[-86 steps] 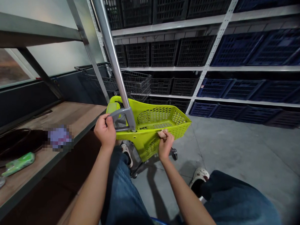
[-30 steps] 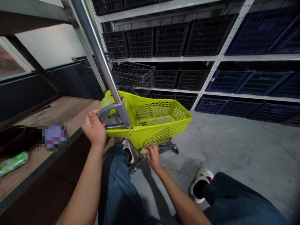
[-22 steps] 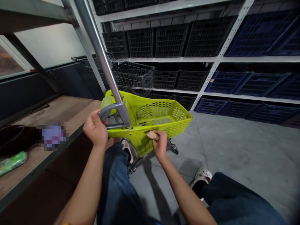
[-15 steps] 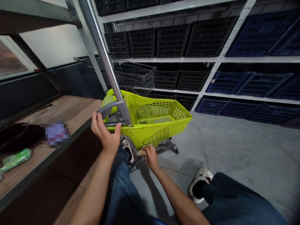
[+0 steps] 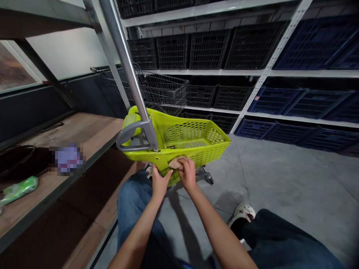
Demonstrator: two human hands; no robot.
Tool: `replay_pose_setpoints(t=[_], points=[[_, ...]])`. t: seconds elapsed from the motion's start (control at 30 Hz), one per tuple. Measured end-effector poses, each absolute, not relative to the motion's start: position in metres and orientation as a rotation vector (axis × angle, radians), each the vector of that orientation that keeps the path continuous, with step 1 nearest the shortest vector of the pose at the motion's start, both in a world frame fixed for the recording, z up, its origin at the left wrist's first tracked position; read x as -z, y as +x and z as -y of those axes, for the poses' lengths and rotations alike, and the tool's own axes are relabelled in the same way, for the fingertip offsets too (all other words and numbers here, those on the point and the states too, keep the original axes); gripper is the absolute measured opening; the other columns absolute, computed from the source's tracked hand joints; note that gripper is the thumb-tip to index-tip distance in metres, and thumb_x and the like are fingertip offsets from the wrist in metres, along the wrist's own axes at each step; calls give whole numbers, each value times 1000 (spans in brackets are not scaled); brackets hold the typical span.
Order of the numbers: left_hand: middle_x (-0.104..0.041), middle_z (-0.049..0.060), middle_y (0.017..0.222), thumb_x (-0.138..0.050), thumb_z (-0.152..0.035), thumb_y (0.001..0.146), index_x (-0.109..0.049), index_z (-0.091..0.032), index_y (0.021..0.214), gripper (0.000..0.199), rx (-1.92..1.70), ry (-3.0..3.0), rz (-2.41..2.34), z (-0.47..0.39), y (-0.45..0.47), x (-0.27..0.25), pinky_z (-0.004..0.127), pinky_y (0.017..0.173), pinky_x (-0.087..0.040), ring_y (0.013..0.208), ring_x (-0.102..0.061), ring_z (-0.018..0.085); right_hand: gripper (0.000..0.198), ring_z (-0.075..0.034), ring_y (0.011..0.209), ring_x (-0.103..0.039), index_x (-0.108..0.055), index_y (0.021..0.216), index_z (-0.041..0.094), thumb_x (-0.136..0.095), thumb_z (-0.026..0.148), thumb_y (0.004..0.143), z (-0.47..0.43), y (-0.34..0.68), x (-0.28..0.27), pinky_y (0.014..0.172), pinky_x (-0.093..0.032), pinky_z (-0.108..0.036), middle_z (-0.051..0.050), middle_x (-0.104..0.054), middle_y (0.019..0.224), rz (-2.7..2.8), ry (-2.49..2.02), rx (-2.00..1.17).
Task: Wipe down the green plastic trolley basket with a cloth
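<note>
A lime-green plastic shopping cart (image 5: 143, 153) with a grey handle (image 5: 119, 140) stands in front of me, its basket pointing right. My right hand (image 5: 188, 173) pinches a small beige cloth (image 5: 175, 163) against the near side of the cart, by the perforated panel. Just left of it, my left hand (image 5: 160, 181) touches the same side wall lower down. Its thumb is spread from the fingers, which are partly hidden, and I see nothing held in it.
At the left, a wooden shelf (image 5: 93, 125) holds a green packet (image 5: 20, 189) and a blurred purple item (image 5: 68, 158). A wire cart (image 5: 169, 91) stands behind. Black crates (image 5: 208, 49) and blue crates (image 5: 275, 99) fill the back racks. My shoe (image 5: 243, 215) is on the grey floor.
My left hand has left the grey handle and moved down and right to the cart's side. My right hand has raised the cloth from the cart's lower edge onto its side wall.
</note>
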State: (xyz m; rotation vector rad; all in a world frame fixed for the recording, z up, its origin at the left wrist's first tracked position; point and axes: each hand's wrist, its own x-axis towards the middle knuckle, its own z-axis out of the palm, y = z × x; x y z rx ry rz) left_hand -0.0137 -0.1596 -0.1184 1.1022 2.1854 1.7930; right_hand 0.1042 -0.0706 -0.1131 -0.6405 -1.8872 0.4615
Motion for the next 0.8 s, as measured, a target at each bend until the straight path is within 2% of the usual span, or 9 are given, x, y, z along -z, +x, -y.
replay_pose_setpoints(t=[0.13,0.23,0.3,0.4,0.53,0.7,0.8], points=[[-51,21,136,-73,-47,74,-36,-14,138,81,-1767,1094,-2249,153,-12,120,47,109,-41,131,-48,30,31,-24,100,-52,-61,103,21,-49,7,78,92,110,157,88,-45,-38,-8,-59,104,2080,-632,-532],[-50,22,135,-74,-48,73,-34,-14,136,82,-1798,1067,-2327,148,-10,118,47,107,-43,130,-49,31,34,-24,102,-51,-61,105,21,-49,7,77,83,120,160,89,-45,-39,-9,-59,106,2145,-597,-560],[-50,22,135,-75,-46,72,-33,-14,136,83,-1808,1046,-2363,145,-9,115,46,105,-44,129,-50,31,34,-25,104,-51,-59,105,21,-50,7,76,61,130,151,91,-43,-40,-9,-59,108,2036,-662,-542],[-53,23,132,-75,-40,72,-33,-14,134,80,-1773,972,-2395,142,-6,111,45,100,-48,123,-56,31,30,-24,98,-52,-57,101,20,-51,9,74,23,144,139,89,-42,-41,-7,-58,101,1732,-881,-466],[-59,23,124,-74,-38,73,-34,-14,132,76,-1666,899,-2474,141,-4,111,44,92,-53,113,-63,31,29,-24,95,-51,-54,99,19,-49,9,73,18,139,151,87,-41,-39,-7,-56,98,1526,-1037,-421],[-60,25,122,-71,-41,75,-32,-12,134,76,-1611,927,-2519,142,-6,114,45,91,-53,112,-63,33,31,-23,94,-51,-55,93,21,-46,4,70,88,101,195,84,-43,-36,-6,-58,96,2080,-665,-595],[-60,26,122,-71,-43,74,-33,-11,133,77,-1586,976,-2529,144,-11,115,47,92,-52,113,-62,34,32,-23,96,-51,-56,93,21,-45,3,69,98,101,207,85,-44,-36,-7,-58,97,2182,-584,-643]])
